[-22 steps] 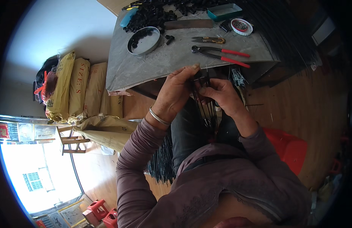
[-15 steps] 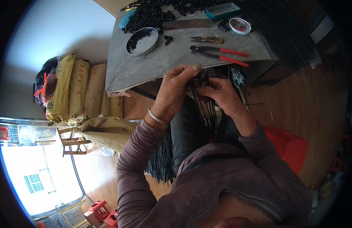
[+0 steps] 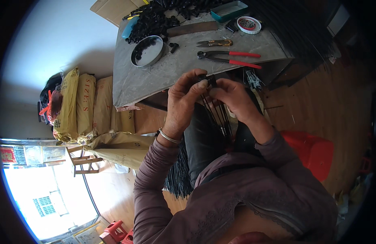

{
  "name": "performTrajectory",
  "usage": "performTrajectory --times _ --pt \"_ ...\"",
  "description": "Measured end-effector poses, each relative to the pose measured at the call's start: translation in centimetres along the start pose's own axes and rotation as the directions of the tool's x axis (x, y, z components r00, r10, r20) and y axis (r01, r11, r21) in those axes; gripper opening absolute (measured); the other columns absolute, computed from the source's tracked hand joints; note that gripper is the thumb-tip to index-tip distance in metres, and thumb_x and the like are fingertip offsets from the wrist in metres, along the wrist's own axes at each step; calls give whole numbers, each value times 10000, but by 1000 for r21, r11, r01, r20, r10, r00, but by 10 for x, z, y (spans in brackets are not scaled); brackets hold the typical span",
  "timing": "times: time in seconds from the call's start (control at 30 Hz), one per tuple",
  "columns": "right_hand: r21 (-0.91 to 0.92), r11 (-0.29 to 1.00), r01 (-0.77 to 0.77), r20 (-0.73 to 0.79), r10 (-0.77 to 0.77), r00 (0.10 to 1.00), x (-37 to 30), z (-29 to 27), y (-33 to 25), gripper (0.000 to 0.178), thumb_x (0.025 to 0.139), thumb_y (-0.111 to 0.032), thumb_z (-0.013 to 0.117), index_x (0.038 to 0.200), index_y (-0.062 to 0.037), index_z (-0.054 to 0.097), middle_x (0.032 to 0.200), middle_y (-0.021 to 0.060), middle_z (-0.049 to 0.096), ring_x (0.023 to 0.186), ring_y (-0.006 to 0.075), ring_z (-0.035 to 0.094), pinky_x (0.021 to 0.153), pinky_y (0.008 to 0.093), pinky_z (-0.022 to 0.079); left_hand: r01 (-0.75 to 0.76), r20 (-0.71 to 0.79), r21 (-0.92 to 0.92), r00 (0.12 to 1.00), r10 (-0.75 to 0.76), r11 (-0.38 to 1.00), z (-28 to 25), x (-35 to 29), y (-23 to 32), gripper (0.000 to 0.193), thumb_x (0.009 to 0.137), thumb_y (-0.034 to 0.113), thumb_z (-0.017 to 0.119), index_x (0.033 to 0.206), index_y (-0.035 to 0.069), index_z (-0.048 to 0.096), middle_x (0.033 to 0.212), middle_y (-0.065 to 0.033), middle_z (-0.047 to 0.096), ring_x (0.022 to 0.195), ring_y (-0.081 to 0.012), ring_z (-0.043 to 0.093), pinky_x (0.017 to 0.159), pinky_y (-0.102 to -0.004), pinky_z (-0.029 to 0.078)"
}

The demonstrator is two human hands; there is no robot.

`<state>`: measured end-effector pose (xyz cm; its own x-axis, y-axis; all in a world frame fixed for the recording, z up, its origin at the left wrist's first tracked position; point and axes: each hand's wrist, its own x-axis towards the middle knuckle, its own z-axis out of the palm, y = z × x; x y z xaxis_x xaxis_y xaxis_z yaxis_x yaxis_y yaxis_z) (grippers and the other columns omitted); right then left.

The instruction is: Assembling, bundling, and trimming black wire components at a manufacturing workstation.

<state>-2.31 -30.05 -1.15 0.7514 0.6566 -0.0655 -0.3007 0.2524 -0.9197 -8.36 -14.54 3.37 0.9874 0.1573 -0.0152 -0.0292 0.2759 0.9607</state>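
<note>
My left hand [image 3: 182, 99], a silver bangle at its wrist, is closed in a pinch between thumb and index finger. Thin black rods [image 3: 218, 118] hang from the fingertips toward my lap, several side by side. At their upper ends a small dark fitting [image 3: 211, 82] shows between the two hands; its exact shape is hard to make out. From the other side my right hand [image 3: 236, 99] closes on the rods' top with thumb and bent fingers. Both hands are just off the grey table's [image 3: 163, 79] near edge, above my knees.
Pincers [image 3: 228, 59] with red handles, thread snips [image 3: 214, 43], a round metal tin [image 3: 147, 51], a white dish of small metal bits [image 3: 249, 25] and heaped black fittings [image 3: 155, 28] lie on the table. A red stool [image 3: 307, 152] stands at right; yellow sacks [image 3: 85, 107] at left.
My left thumb has come down from the rods' tips, and a dark piece now shows at the fingertips. The right hand has moved up closer to the left. The view has shifted slightly.
</note>
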Motion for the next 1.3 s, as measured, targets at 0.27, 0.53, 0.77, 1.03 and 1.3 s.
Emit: performTrajectory --times 0.27,0.53,0.77,1.03,1.3 --pt "-353 902 248 -48 -282 958 -9 4 -5 207 937 -192 588 987 7 614 784 21 620 706 70 569 642 221 467 14 -23 22 1000 -14 1000 3 -2 1 272 874 72 650 1140 24 623 982 -10 650 880 -79 597 812 -221 475" --pt "-503 819 276 -25 -334 942 -9 3 -16 183 921 -169 608 952 12 613 749 12 600 696 59 559 626 215 459 -59 -68 38 996 61 998 14 -4 -2 271 874 91 656 1131 15 622 992 -12 649 885 -81 594 811 -219 473" --pt "-311 937 161 91 -140 986 -3 -11 -25 153 920 -159 608 918 -8 632 742 -12 600 692 50 562 619 216 465 -82 15 31 997 82 996 15 -8 -4 272 928 156 585 1161 16 604 1040 -19 605 938 -95 556 846 -223 441" --pt "-131 987 -88 292 123 948 -1 -29 -28 184 874 -201 662 949 -32 671 779 19 652 711 111 638 657 235 528 -66 221 60 974 51 996 9 -3 -9 319 940 205 561 1199 20 576 1041 -24 561 939 -110 530 823 -238 418" --pt "-121 985 -121 198 144 970 -2 -29 -22 198 852 -197 686 866 -7 631 760 30 632 675 98 616 620 231 523 84 213 -149 976 -51 985 24 -3 -8 302 965 173 523 1205 0 584 1057 -29 590 937 -109 548 882 -242 419"
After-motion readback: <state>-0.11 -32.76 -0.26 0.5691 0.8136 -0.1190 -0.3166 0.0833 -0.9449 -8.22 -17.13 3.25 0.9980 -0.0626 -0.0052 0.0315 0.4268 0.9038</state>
